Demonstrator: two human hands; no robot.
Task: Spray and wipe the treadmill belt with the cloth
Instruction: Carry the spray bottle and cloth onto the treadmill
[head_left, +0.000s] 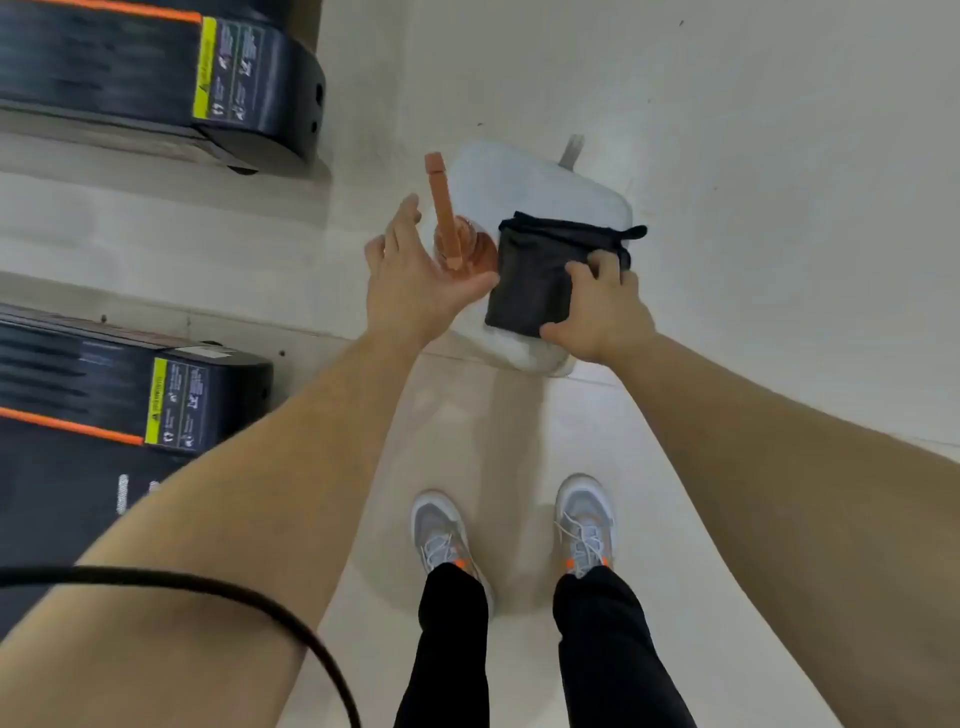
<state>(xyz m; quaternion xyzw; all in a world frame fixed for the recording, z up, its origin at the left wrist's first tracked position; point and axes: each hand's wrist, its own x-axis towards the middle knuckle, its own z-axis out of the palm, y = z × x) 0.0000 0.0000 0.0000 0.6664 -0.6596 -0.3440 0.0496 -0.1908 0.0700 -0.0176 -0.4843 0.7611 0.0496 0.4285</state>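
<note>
— How far along are we?
— Barely begun. My left hand (410, 270) is spread open just beside the bottle (445, 208), with no grip yet. My right hand (597, 312) curls fingers and thumb round the folded cloth (535, 275) on the stool (519, 176).
— And the belt?
— The belt (57, 514) lies to my left. I judge spraying and wiping are both still to do.
</note>
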